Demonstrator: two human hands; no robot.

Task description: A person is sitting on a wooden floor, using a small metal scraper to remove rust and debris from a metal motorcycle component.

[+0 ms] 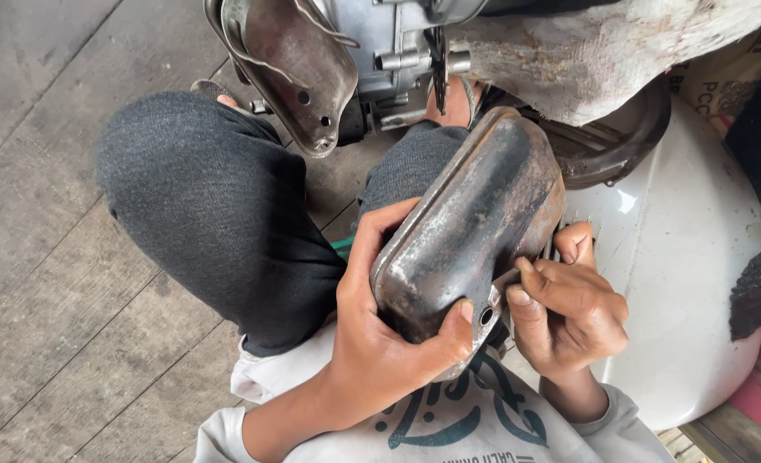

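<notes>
Gripping a dark, rusted metal cover [471, 227] from below, the left hand [380, 343] clamps its near end, while the right hand [569, 309] pinches its lower right edge. The cover's long axis runs up and right, away from the person, above a white rounded shell [689, 257]. A brown printed sack [724, 81] lies top right.

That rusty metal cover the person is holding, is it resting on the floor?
No: the rusty metal cover is held up above the lap, clasped by the left hand, with the right hand at its edge.
</notes>
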